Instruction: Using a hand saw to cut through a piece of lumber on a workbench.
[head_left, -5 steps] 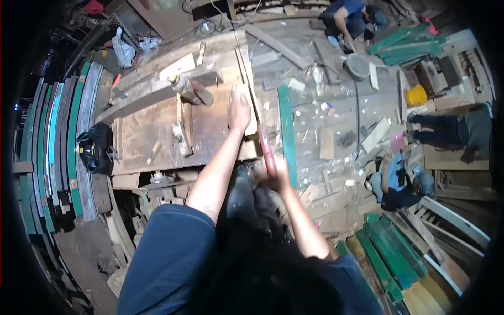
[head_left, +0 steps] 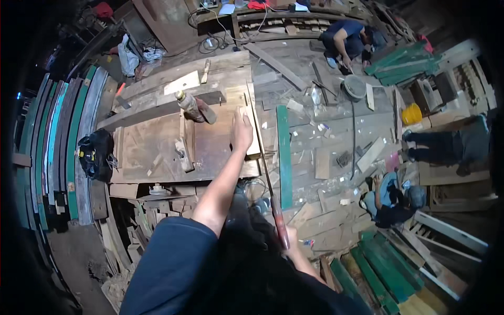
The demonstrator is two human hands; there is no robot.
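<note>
One pull nearer the body than an instant ago, suggesting a backstroke, the right hand (head_left: 290, 237) clenches its fingers round a red-handled tool (head_left: 280, 223) beside a pale wood piece (head_left: 255, 139) under the left hand (head_left: 242, 133), whose grip is unclear, at the desk's (head_left: 139, 149) end.

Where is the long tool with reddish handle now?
In the head view, the long tool slants up toward the left hand, just right of centre, its reddish handle held in the right hand.
</note>
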